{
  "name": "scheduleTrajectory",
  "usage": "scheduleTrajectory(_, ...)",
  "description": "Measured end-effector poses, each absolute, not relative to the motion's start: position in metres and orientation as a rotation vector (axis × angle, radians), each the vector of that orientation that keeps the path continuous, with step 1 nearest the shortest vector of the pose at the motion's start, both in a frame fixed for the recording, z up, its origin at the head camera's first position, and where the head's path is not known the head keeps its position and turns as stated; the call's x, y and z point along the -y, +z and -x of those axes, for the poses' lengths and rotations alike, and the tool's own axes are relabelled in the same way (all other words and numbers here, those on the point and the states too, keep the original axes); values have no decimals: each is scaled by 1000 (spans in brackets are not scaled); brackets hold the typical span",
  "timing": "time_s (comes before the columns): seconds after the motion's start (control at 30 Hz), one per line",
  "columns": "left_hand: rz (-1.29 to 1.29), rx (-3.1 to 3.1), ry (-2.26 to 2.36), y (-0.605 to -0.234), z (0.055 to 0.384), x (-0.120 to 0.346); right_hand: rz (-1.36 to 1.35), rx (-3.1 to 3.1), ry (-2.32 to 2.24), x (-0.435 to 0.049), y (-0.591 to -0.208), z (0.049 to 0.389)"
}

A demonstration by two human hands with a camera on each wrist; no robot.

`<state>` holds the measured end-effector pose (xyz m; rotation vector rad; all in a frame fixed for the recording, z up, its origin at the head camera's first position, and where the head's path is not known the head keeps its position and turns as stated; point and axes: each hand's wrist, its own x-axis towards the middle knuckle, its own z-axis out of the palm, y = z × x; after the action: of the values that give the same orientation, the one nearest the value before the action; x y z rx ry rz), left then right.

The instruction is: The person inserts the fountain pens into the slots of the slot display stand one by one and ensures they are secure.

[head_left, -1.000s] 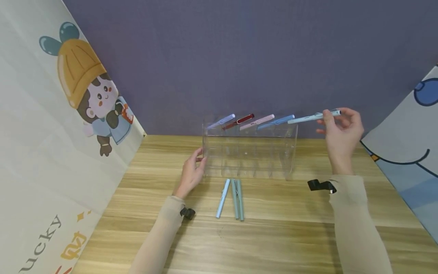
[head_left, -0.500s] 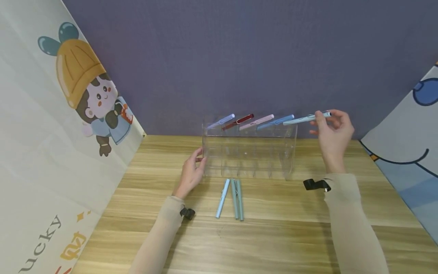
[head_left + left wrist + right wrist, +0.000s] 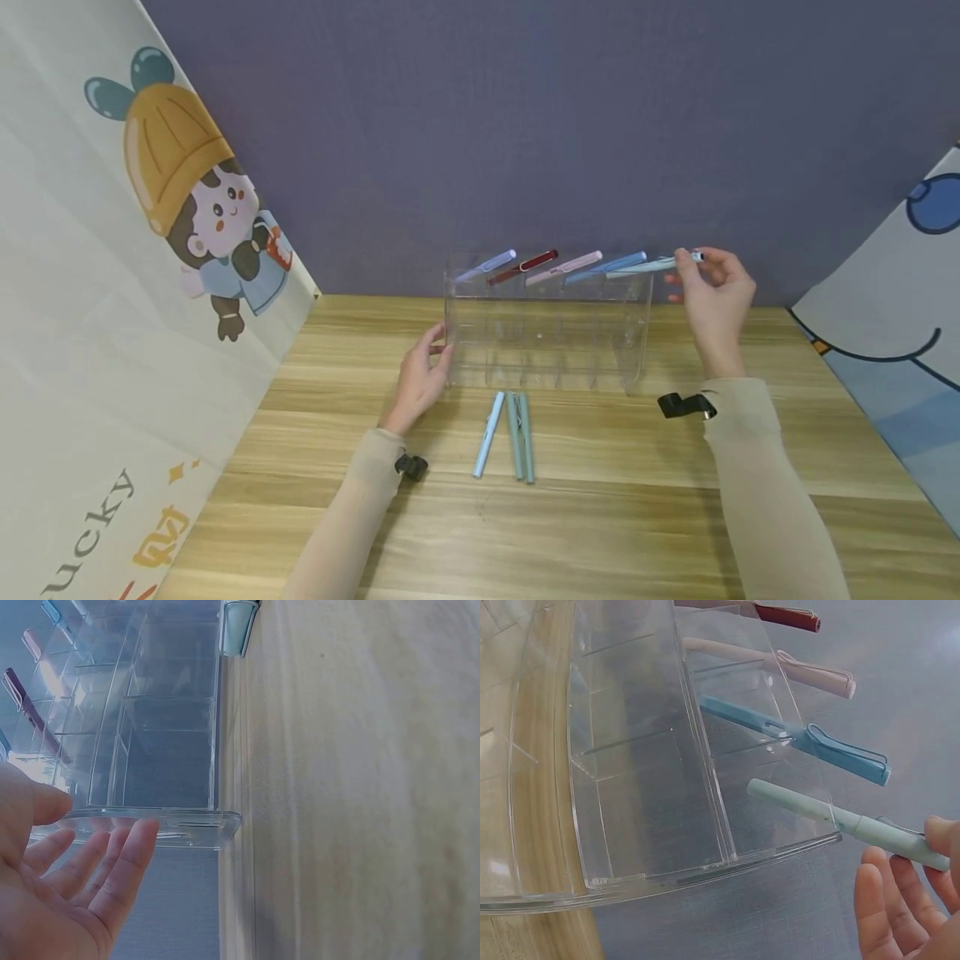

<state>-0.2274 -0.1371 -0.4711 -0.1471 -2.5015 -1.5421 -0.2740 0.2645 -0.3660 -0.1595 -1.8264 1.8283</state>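
Note:
A clear plastic pen rack (image 3: 540,335) stands near the back wall. Leaning in its top row are a lilac pen (image 3: 487,265), a dark red pen (image 3: 525,267), a pink pen (image 3: 564,267) and a blue pen (image 3: 606,267). My right hand (image 3: 718,304) pinches a pale mint-blue pen (image 3: 862,825) near its cap end, thumb on top. The pen's free end reaches over the rack's rightmost top slot, beside the blue pen. My left hand (image 3: 422,382) rests its extended fingers against the rack's left side wall, thumb held apart from them.
On the wooden table (image 3: 600,533) in front of the rack lie a light blue pen (image 3: 489,435) and two grey-green pens (image 3: 528,439) side by side. A dark blue-grey wall (image 3: 562,125) rises right behind the rack. Printed panels flank both sides.
My right hand has moved left, bringing the pale pen from outside the rack's right end to over the rightmost top slot. The left hand stays at the rack's side.

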Motion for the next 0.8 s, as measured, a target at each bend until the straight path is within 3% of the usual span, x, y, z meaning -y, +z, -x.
scheduleTrajectory(0.8, 141, 2500, -1551, -471, 227, 137, 173, 1925, 1875, -259, -367, 284)
